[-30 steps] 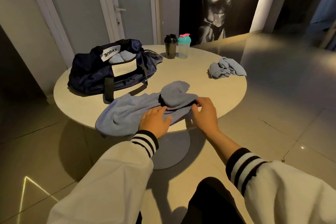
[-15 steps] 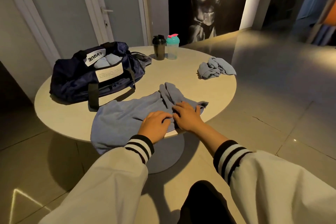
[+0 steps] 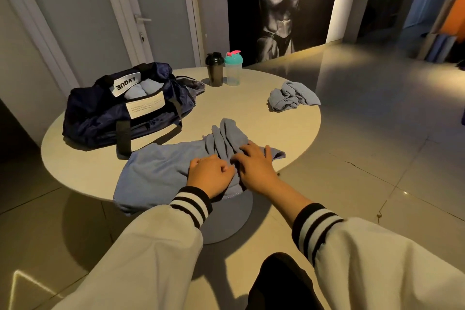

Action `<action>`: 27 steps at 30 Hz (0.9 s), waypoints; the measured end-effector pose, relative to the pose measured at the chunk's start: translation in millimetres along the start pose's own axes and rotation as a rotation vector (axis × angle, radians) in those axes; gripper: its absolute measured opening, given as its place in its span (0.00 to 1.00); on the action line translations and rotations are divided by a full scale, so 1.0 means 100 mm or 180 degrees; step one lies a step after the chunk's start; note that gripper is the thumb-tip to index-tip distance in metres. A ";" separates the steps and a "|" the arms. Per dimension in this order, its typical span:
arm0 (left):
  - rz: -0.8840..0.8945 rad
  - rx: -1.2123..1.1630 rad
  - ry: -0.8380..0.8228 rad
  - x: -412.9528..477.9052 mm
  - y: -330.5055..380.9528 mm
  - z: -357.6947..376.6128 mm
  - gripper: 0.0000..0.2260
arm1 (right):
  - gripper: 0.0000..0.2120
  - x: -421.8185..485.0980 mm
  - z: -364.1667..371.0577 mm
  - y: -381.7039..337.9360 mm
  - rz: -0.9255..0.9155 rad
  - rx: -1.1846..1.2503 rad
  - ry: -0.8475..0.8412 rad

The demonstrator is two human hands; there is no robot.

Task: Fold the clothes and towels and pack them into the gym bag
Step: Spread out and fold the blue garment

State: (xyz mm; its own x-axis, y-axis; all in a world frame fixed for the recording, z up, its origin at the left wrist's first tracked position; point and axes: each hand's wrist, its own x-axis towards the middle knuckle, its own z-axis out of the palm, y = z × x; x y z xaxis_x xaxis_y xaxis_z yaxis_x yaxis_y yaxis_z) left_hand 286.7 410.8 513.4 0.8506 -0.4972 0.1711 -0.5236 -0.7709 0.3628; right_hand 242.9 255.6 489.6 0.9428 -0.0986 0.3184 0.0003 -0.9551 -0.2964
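Note:
A blue towel (image 3: 161, 171) lies spread at the near edge of the round table (image 3: 254, 113), bunched into folds at its right end and hanging over the rim. My left hand (image 3: 208, 176) rests on the towel with fingers curled into the cloth. Beside it, my right hand (image 3: 255, 165) lies on the bunched folds with fingers spread. The navy gym bag (image 3: 100, 118) stands open at the table's left, with rolled light-blue cloth (image 3: 143, 89) showing inside. A crumpled grey-blue cloth (image 3: 292, 97) lies at the far right of the table.
A black shaker bottle (image 3: 214, 69) and a teal-lidded one (image 3: 233, 68) stand side by side at the table's far edge. The bag's black strap (image 3: 123, 138) reaches toward the towel. Closed doors stand behind the table, tiled floor to the right.
My right hand has moved left onto the bunched folds, close to my left hand, and the towel's right end is gathered and pushed farther onto the table. The camera view shifted.

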 end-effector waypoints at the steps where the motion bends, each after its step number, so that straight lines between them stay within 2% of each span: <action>1: -0.0029 -0.0232 0.0083 0.01 0.01 -0.01 0.15 | 0.17 0.00 0.04 -0.01 0.0118 -0.0023 -0.0105; 3: -0.0172 -0.0547 0.0230 0.04 -0.02 0.00 0.06 | 0.18 0.02 0.06 0.00 0.0270 -0.0085 -0.0215; 7: -0.0351 0.0069 -0.0356 0.10 -0.07 0.08 0.26 | 0.17 0.06 -0.02 -0.03 0.0422 -0.0126 -0.0322; 9: -0.0411 0.0282 -0.0554 0.16 -0.06 0.10 0.28 | 0.20 0.10 -0.10 0.00 0.0738 -0.0103 -0.0361; 11: -0.0481 0.0477 -0.0679 0.23 -0.08 0.10 0.28 | 0.28 0.15 -0.23 0.10 0.1324 -0.0158 -0.0312; 13: -0.0575 0.0551 -0.0700 0.29 -0.09 0.10 0.26 | 0.35 0.18 -0.36 0.24 0.1919 -0.0107 -0.0330; 14: -0.0613 0.0542 -0.0671 0.32 -0.07 0.09 0.26 | 0.36 0.20 -0.39 0.29 0.2017 -0.0039 -0.0336; 16: -0.0561 0.0533 -0.0584 0.42 0.02 0.08 0.25 | 0.33 0.22 -0.37 0.36 0.1708 -0.0035 -0.0196; 18: -0.0263 0.0487 -0.0504 0.57 0.13 0.12 0.24 | 0.25 0.27 -0.30 0.40 0.1092 -0.0112 -0.0123; 21: -0.0163 -0.0081 -0.0660 0.76 0.19 0.22 0.23 | 0.18 0.35 -0.18 0.45 0.0476 -0.0182 -0.0567; 24: -0.0178 -0.0075 -0.0595 0.89 0.10 0.33 0.26 | 0.19 0.50 -0.13 0.61 0.0763 -0.0259 -0.0732; 27: -0.0371 0.0192 -0.0638 0.97 0.03 0.38 0.30 | 0.27 0.64 -0.25 0.82 0.1729 -0.0423 -0.0930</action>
State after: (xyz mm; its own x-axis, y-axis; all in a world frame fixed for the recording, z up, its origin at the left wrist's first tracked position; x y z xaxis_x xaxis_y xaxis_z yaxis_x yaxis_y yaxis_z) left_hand 365.8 345.5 496.5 0.8819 -0.4680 -0.0561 -0.4296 -0.8470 0.3130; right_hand 295.3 163.7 508.3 0.8489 -0.5169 -0.1107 -0.5279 -0.8186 -0.2263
